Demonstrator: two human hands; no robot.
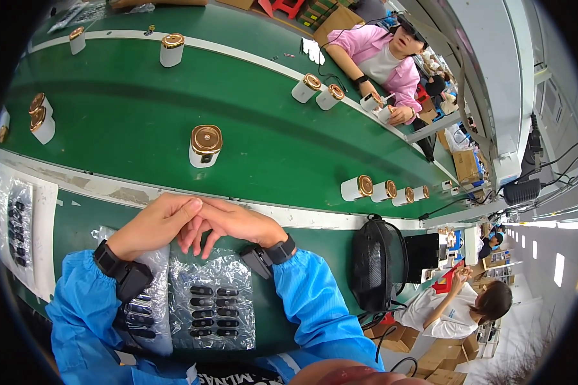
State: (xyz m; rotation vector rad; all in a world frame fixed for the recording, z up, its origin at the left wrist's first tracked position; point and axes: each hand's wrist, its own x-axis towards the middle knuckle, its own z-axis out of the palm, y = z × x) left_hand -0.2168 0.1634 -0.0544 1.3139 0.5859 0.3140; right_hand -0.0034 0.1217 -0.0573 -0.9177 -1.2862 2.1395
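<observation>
Found left hand (157, 224) and right hand (244, 223) joined near the close edge of the belt (270, 147), with fingers half bent, overlapped and a little spread at the tips. Saw no thing in hold of either; could not tell about anything small hidden between the palms. Counting the clock from these joined hands, saw the nearest unit (205, 147), white with gold top, upright at 12 o'clock on the belt and apart from both hands. Made out a dark patch on its near side, but could not tell whether already complete. At 6 o'clock, on the bench (331, 247), counted ten dark parts (202, 301) in two columns inside a clear bag (212, 273), so apparently not yet used. At 7 o'clock, noticed a second bag (155, 269) with more such parts, half covered by the blue sleeve (83, 298); at 9 o'clock, a third bag (20, 196), also filled with dark parts. Noted further a pair of units (306, 90) between 1 and 2 o'clock, and a row of four (385, 190) just before 3. Judged as a pause in the work, with many parts left; could not tell how many units were finished.
</observation>
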